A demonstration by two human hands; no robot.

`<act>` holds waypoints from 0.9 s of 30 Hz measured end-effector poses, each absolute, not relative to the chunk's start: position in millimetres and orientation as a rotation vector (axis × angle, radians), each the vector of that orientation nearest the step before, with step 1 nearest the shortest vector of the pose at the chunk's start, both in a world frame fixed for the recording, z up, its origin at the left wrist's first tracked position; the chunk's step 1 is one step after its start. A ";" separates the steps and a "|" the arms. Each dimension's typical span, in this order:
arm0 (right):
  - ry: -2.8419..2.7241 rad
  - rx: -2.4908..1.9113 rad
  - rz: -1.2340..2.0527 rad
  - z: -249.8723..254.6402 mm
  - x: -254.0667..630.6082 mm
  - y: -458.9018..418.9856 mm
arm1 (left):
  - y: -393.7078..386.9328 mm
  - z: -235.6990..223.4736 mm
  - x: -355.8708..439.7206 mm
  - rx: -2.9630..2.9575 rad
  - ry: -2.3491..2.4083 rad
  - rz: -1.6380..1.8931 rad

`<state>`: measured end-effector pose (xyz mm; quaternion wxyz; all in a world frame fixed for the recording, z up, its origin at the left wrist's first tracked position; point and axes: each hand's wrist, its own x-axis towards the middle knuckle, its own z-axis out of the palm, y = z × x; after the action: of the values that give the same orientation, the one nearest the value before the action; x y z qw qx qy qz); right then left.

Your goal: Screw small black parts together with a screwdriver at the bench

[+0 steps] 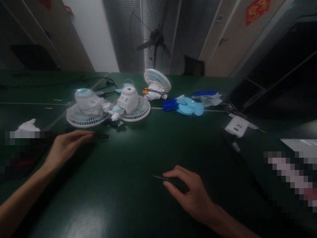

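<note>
My right hand (pixel 187 188) grips a screwdriver (pixel 177 183) by its dark handle, with the thin metal shaft pointing left just above the green table. At the left, my left hand (pixel 69 143) reaches forward with its fingers pressed together. A small black piece (pixel 102 136) is by those fingertips; whether they pinch it is too dark to make out. Just beyond lie two white fans, one fan (pixel 88 114) at the left and another fan (pixel 131 102) beside it, both face down with their motor housings up.
Behind them leans a third small fan (pixel 157 82). To the right are a blue glove (pixel 170 104), light-blue fan blades (pixel 190 107) and a white box-shaped part (pixel 237 125). White crumpled material (pixel 28 125) sits at the left. Black cables (pixel 99 80) run across the far table.
</note>
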<state>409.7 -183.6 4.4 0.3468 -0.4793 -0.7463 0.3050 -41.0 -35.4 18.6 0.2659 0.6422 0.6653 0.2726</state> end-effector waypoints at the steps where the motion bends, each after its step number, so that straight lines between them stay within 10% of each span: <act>1: -1.940 -1.248 0.782 3.9 409.8 -183.7 | -35.7 18.3 -38.6 1.720 1.791 0.763; 27: -1.960 -1.249 0.791 5.4 409.8 -183.1 | -37.0 11.1 -19.3 1.712 1.920 0.868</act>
<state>409.8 -183.1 5.4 0.3365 -0.4791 -0.7519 0.3032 -19.3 -37.0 11.1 0.2118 0.6163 0.6912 0.3124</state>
